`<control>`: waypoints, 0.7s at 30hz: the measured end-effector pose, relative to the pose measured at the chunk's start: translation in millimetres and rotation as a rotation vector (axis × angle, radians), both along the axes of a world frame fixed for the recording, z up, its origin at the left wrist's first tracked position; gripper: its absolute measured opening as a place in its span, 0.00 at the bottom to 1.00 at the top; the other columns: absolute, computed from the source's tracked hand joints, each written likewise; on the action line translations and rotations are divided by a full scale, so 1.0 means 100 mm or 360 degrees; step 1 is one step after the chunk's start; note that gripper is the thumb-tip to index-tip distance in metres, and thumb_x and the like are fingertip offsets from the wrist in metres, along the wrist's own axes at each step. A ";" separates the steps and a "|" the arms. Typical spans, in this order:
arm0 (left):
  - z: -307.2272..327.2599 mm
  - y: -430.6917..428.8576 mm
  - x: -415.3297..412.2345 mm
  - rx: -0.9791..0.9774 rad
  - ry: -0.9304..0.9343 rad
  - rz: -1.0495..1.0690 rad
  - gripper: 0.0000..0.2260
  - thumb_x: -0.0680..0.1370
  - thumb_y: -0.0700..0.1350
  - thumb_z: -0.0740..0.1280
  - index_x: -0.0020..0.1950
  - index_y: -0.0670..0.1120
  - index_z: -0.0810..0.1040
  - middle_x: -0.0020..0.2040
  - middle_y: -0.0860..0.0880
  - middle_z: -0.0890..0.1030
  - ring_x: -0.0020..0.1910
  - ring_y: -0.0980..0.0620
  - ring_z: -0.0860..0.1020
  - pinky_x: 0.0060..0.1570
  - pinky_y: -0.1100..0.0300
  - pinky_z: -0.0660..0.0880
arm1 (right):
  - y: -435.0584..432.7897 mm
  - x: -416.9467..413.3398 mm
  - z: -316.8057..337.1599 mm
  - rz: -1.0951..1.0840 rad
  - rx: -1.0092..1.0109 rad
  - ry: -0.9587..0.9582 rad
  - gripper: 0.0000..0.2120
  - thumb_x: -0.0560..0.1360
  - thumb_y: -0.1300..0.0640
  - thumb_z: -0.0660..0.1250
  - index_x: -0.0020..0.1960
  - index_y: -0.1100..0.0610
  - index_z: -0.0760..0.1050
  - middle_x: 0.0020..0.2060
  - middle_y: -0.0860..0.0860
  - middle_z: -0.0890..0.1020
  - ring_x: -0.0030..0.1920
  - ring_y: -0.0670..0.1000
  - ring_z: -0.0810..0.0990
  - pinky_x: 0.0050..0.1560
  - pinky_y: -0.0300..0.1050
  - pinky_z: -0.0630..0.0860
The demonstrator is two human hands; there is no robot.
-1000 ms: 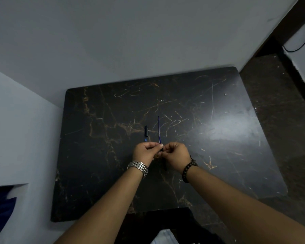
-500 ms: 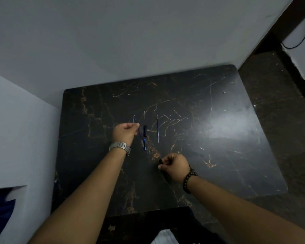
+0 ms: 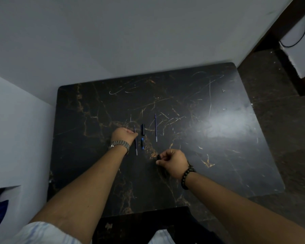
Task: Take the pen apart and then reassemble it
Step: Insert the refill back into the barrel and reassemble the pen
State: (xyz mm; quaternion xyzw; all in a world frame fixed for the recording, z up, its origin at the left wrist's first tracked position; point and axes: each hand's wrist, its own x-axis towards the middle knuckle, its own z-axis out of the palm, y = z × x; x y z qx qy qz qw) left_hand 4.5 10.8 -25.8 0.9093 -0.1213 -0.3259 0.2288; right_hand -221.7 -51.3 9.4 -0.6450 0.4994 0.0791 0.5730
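On the dark marble table (image 3: 218, 138) the pen lies in pieces. A thin blue refill (image 3: 155, 127) lies to the right, pointing away from me. Left of it are a black cap (image 3: 142, 129) and, nearer to me, a short blue-tipped piece (image 3: 142, 143). A second thin refill (image 3: 136, 147) lies left of the cap, with the fingertips of my left hand (image 3: 123, 135) pinched on its middle. My right hand (image 3: 173, 162) is closed around a black pen barrel (image 3: 158, 157), whose end sticks out by the thumb, just above the table and nearer to me than the other pieces.
The table stands in a corner against pale walls at the back and left. Dark floor lies to the right, with a white object and a black cable at the far right. I wear a metal watch on my left wrist and a bead bracelet on my right.
My hands have separated. The left one carried a thin refill leftward and down onto the table beside the cap. The right one stayed near me with the barrel.
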 end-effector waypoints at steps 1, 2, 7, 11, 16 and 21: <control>-0.01 0.00 0.00 -0.0001 -0.0013 -0.0009 0.08 0.71 0.49 0.78 0.35 0.51 0.81 0.33 0.55 0.80 0.36 0.56 0.78 0.45 0.59 0.74 | -0.01 0.01 0.01 0.0004 -0.0001 -0.0010 0.06 0.71 0.59 0.78 0.48 0.57 0.84 0.44 0.52 0.87 0.46 0.50 0.85 0.47 0.43 0.83; -0.01 0.00 0.00 0.0001 -0.0026 -0.0025 0.09 0.71 0.49 0.78 0.34 0.51 0.81 0.33 0.55 0.80 0.35 0.56 0.77 0.45 0.59 0.74 | -0.02 0.01 0.01 0.0003 -0.0003 -0.0018 0.07 0.71 0.59 0.77 0.48 0.57 0.84 0.44 0.52 0.87 0.47 0.50 0.85 0.48 0.44 0.83; 0.01 0.04 -0.03 -0.0151 -0.0086 -0.0019 0.07 0.73 0.51 0.75 0.38 0.51 0.83 0.34 0.57 0.81 0.36 0.60 0.78 0.43 0.61 0.76 | -0.05 0.04 0.00 -0.0088 0.0040 -0.0071 0.05 0.72 0.60 0.77 0.46 0.56 0.83 0.43 0.52 0.87 0.47 0.49 0.85 0.48 0.42 0.82; 0.10 0.20 -0.31 -0.0396 -0.0198 -0.0380 0.02 0.75 0.48 0.72 0.45 0.52 0.85 0.34 0.60 0.81 0.35 0.64 0.80 0.34 0.71 0.72 | -0.10 0.12 -0.01 -0.0267 0.0045 -0.0144 0.07 0.70 0.60 0.79 0.45 0.55 0.83 0.40 0.50 0.86 0.40 0.47 0.84 0.42 0.39 0.81; 0.09 0.48 -0.87 -0.0543 0.0172 -0.0600 0.08 0.71 0.45 0.75 0.49 0.51 0.86 0.39 0.56 0.86 0.37 0.59 0.83 0.38 0.67 0.80 | -0.22 0.21 -0.06 -0.0406 0.0040 -0.0173 0.08 0.70 0.61 0.79 0.47 0.58 0.82 0.42 0.54 0.86 0.44 0.53 0.86 0.48 0.49 0.84; 0.07 0.49 -1.10 -0.0574 0.0333 -0.0325 0.08 0.69 0.45 0.80 0.47 0.49 0.86 0.37 0.54 0.86 0.33 0.62 0.83 0.38 0.67 0.79 | -0.21 0.30 -0.10 -0.0358 0.0020 -0.0172 0.09 0.69 0.60 0.79 0.47 0.59 0.82 0.42 0.56 0.86 0.46 0.55 0.86 0.48 0.51 0.85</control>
